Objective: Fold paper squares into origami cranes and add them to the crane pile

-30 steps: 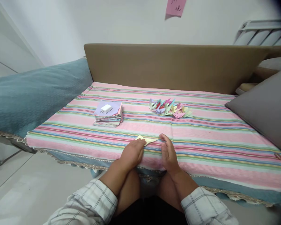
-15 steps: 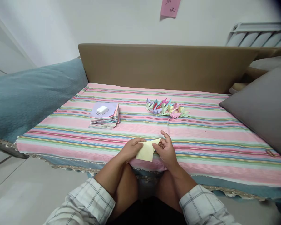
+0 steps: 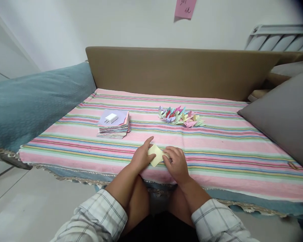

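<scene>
Between my hands is a pale yellow sheet of origami paper (image 3: pixel 155 155), folded and now diamond-shaped to my view, just above the striped cloth near the seat's front edge. My left hand (image 3: pixel 141 156) pinches its left corner with the thumb on top, while the index finger points up and away. At the right corner, my right hand (image 3: pixel 176 162) grips the paper between thumb and curled fingers, which hide part of that side. Beyond them, several folded paper cranes (image 3: pixel 179 117) in mixed colours lie clustered on the cloth.
A stack of coloured paper (image 3: pixel 113 130) stands at the left, with a white charger plug (image 3: pixel 111 118) on top. The pink striped cloth (image 3: pixel 217 148) covers the seat. A grey cushion (image 3: pixel 282 114) leans at the right, and a brown backrest (image 3: pixel 166 72) runs behind.
The yellow paper has turned from a wider folded shape with a pointed right corner into a smaller-looking diamond. My left index finger has lifted; my right fingers have closed down over the right corner.
</scene>
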{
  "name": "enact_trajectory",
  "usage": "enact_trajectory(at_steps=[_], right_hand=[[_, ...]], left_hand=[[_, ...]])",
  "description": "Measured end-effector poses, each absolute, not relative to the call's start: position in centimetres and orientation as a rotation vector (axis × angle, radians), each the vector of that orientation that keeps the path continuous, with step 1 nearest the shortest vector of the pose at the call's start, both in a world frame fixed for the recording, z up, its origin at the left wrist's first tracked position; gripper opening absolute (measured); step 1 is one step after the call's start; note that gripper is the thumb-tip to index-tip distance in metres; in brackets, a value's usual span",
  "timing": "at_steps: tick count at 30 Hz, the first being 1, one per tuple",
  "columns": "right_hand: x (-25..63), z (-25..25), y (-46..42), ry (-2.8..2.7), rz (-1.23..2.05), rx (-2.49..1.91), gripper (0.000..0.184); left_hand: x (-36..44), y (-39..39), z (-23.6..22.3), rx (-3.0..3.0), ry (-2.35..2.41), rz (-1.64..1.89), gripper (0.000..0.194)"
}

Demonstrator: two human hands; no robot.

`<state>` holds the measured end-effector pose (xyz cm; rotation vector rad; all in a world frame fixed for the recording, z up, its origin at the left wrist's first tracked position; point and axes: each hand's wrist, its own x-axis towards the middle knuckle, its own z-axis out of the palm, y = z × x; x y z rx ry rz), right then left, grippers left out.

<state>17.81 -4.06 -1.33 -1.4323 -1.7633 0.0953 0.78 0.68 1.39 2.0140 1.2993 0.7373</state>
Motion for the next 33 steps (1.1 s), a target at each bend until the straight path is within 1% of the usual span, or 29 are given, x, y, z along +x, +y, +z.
enact_trajectory(at_steps=[2,3,6,8,11,16,20,26,33], right_hand=[[17.8,-1.3,-4.1,-1.898,0.090,-1.427,0.020],[17.7,-1.4,-4.1,-1.936,0.100,-1.446,0.020],[17.6,-1.6,-3.9,-1.966,0.123,-1.523,0.020],[17.6,-1.6,-3.8,-1.962,0.135,-1.542,0.020],[17.6,-1.7,-3.8,-1.942,0.141,-1.542,0.020],[17.4,-1.5,-4.0,-1.921,0.162,-1.531,0.020],[17.4,-1.6,-4.0,-1.918,0.145,-1.542,0.020],[17.4,-1.7,-3.9,-1.931,0.136,-1.531,0.020],[17.3,-1.4,-4.0,-1.931,0.140,-1.546,0.018]], left_hand=[[0.7,0.8,1.3,2.084,1.289,0.748,0.076],[0.5,0.8,1.2,2.117,1.296,0.775,0.071],[-0.6,0.5,0.7,2.184,1.448,0.903,0.044],[-1.5,0.2,0.3,2.196,1.602,0.928,0.035],[-2.3,-0.4,0.1,2.229,1.707,0.824,0.035],[-2.0,-0.9,0.6,2.262,1.718,0.681,0.034],[-1.8,-1.1,0.9,2.271,1.729,0.665,0.036],[-1.8,-1.1,0.7,2.258,1.718,0.683,0.032],[-1.7,-1.2,0.9,2.206,1.670,0.719,0.033]])
